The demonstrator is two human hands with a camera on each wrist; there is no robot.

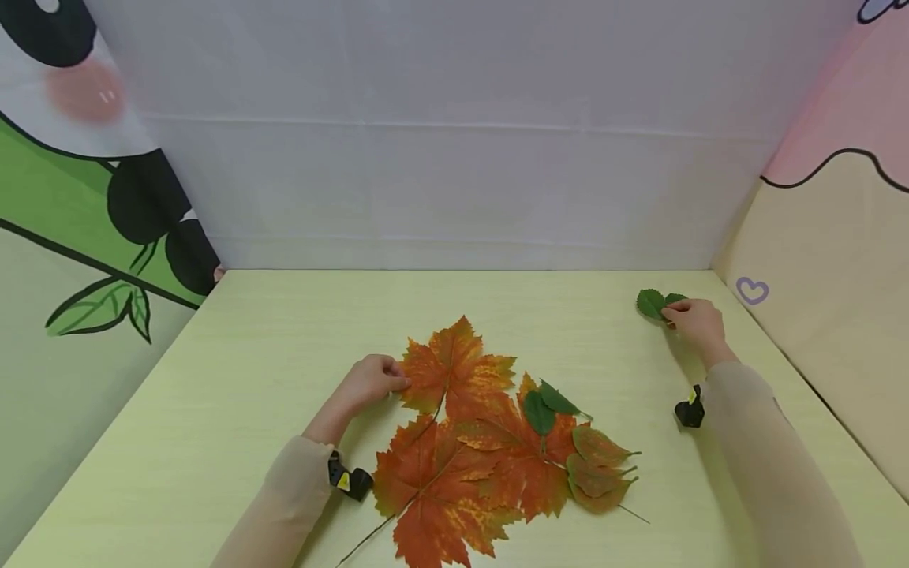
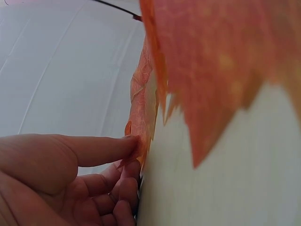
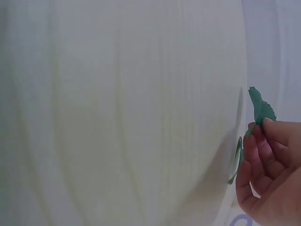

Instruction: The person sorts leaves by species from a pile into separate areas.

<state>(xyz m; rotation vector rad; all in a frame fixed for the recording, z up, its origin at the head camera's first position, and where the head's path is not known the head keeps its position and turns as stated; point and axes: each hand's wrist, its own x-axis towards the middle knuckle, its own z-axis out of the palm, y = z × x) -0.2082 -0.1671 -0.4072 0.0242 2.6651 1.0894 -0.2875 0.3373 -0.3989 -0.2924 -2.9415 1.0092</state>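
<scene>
My left hand (image 1: 369,383) pinches the edge of the upper orange leaf (image 1: 454,359), just beyond the lower orange leaf (image 1: 443,481), and my right hand (image 1: 697,323) green leaves (image 1: 649,304) well to that lower leaf's right, all probably light, bendy and best pinched gently.

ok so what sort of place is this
Probably a small indoor tabletop booth, perhaps set up for recording or craft work: a pale table backed by a plain, creased backdrop, with cartoon-printed side panels and leaves spread on top.
</scene>
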